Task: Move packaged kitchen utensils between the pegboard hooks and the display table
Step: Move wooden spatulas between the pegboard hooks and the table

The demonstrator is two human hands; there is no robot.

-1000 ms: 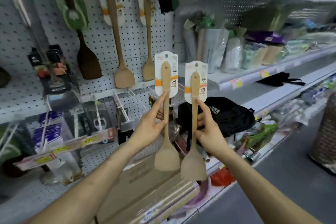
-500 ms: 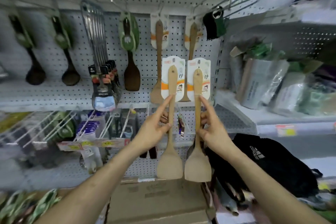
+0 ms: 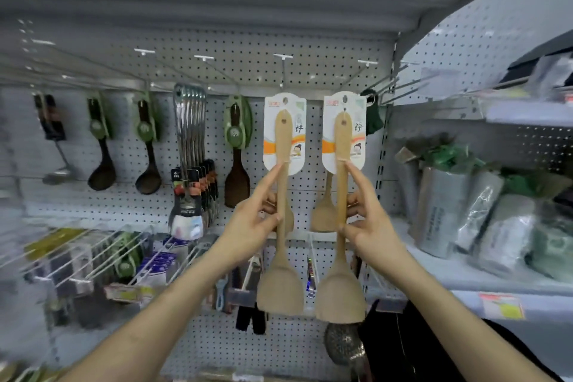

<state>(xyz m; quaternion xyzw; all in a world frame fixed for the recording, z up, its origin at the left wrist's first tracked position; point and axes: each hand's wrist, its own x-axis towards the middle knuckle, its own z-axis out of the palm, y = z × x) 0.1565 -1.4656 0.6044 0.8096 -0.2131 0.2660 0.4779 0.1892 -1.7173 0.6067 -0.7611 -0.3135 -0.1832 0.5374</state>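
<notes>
— Spatulas on cards: which hand has which?
— Left hand (image 3: 254, 220) pinches the left spatula (image 3: 281, 214) mid-handle; right hand (image 3: 366, 223) pinches the right spatula (image 3: 340, 214). Both are upright before the pegboard (image 3: 248, 68).
— Anything hidden?
— Two hung spatulas behind are mostly covered; side shelves blur.

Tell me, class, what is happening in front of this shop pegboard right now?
A person holds two packaged wooden spatulas upright, one in each hand. The left hand pinches the handle of the left spatula; the right hand holds the right spatula. The white header cards are raised just below the pegboard hooks, not yet hung. More wooden spatulas hang behind them, with dark ladles to the left.
</notes>
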